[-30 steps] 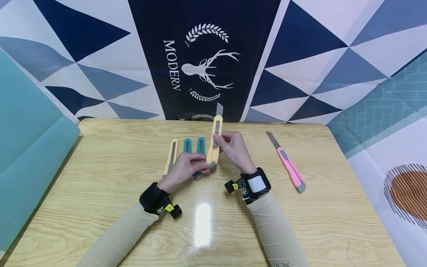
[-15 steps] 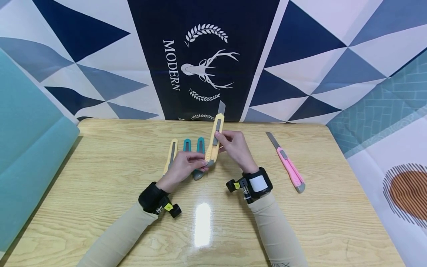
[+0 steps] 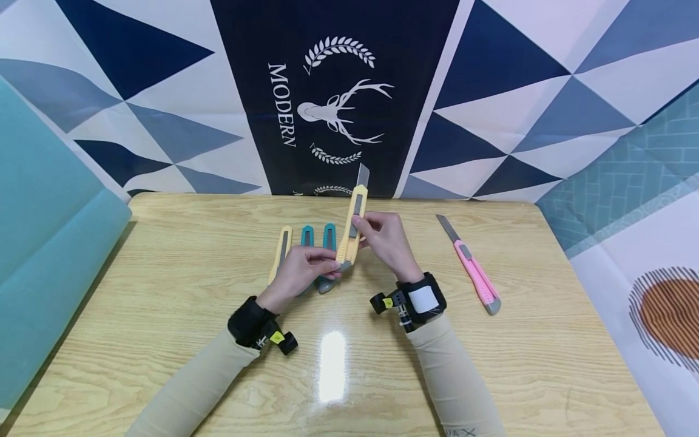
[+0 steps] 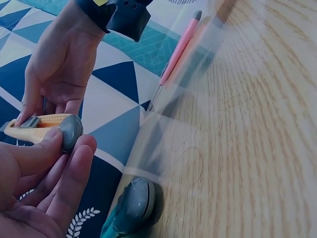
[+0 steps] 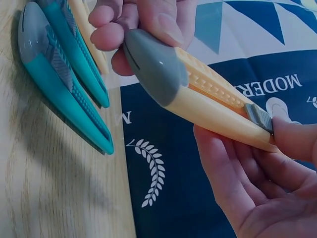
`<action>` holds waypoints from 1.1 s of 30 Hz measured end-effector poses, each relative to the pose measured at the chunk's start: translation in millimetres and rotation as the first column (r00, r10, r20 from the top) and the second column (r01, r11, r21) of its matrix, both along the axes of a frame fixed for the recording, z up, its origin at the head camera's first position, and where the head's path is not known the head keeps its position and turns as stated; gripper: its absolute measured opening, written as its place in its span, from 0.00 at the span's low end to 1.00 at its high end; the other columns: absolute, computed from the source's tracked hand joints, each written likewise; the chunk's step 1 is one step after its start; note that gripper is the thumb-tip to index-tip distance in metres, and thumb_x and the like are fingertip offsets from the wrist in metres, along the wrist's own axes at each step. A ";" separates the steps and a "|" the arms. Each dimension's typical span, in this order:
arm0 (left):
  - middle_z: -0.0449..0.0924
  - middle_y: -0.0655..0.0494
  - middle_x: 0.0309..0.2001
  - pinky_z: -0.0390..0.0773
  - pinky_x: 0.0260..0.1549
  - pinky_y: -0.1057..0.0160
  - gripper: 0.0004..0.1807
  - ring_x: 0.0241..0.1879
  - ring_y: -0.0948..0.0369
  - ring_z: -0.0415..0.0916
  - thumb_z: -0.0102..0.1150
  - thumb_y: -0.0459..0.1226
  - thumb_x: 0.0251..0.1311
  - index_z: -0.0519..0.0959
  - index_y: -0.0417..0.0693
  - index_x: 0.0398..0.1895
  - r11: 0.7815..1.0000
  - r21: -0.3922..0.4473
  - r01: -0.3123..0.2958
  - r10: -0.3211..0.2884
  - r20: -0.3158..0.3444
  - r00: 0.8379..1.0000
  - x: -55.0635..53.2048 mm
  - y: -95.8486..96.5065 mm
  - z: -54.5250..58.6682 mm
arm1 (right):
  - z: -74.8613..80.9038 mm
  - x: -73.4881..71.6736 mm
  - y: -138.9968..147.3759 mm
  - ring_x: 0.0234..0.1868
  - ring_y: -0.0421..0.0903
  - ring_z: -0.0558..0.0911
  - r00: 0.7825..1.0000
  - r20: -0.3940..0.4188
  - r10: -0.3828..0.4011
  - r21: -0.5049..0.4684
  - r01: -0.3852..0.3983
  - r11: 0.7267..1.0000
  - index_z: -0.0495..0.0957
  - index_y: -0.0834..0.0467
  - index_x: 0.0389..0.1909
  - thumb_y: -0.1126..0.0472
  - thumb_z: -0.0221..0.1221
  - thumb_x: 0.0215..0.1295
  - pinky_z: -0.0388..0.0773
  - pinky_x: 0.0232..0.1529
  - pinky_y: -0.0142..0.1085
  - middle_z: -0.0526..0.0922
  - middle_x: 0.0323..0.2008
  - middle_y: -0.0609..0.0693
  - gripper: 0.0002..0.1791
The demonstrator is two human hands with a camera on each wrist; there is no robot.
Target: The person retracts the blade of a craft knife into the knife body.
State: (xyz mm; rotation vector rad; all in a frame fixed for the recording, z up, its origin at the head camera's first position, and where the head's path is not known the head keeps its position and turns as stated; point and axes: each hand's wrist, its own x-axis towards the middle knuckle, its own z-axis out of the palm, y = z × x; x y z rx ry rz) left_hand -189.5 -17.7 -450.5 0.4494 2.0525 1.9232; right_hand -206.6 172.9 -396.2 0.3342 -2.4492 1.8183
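Both hands hold one yellow utility knife (image 3: 349,240) above the table, its blade (image 3: 363,175) extended and pointing away from the person. The left hand (image 3: 301,269) pinches the knife near its grey end cap (image 5: 156,64). Farther up the body, the right hand (image 3: 388,243) grips it, with the thumb at the grey slider (image 5: 258,118) and the fingers underneath. Two teal utility knives (image 3: 329,238) lie on the table behind the left hand, partly covered by it. To their left lies a second yellow utility knife (image 3: 283,246), its lower end hidden by the hand.
A pink utility knife (image 3: 476,273) with its blade out lies to the right on the wooden table (image 3: 371,376). Behind the table's far edge stands a patterned backdrop (image 3: 333,115). A light blue panel (image 3: 49,243) borders the left side.
Compared with a second ago, the held yellow knife leans slightly more to the right and sits a little higher. Its blade stays extended, and both hands keep their hold.
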 end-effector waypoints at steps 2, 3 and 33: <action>0.84 0.45 0.31 0.85 0.34 0.54 0.09 0.30 0.54 0.81 0.61 0.31 0.56 0.81 0.37 0.40 1.000 -0.007 0.001 -0.001 -0.004 1.000 0.3 0.6 0.1 | -1.9 -1.0 0.9 0.24 0.49 0.81 1.000 -0.005 0.000 0.013 0.000 1.000 0.80 0.69 0.38 0.63 0.56 0.66 0.85 0.26 0.45 0.83 0.29 0.62 0.12; 0.84 0.46 0.30 0.85 0.34 0.54 0.09 0.30 0.54 0.81 0.61 0.31 0.57 0.81 0.37 0.40 1.000 -0.013 0.003 -0.003 -0.008 1.000 0.3 0.9 0.2 | -2.4 -1.2 1.3 0.24 0.49 0.81 1.000 -0.007 -0.001 0.020 0.001 1.000 0.81 0.69 0.38 0.63 0.56 0.66 0.85 0.27 0.46 0.83 0.29 0.62 0.11; 0.84 0.45 0.33 0.84 0.36 0.54 0.09 0.32 0.55 0.81 0.60 0.30 0.57 0.80 0.37 0.41 1.000 -0.008 -0.006 0.006 0.004 1.000 -0.1 -0.5 2.0 | -4.9 -4.2 1.8 0.27 0.49 0.81 0.997 0.073 0.015 0.008 -0.015 1.000 0.80 0.67 0.36 0.61 0.57 0.65 0.85 0.28 0.40 0.82 0.29 0.60 0.12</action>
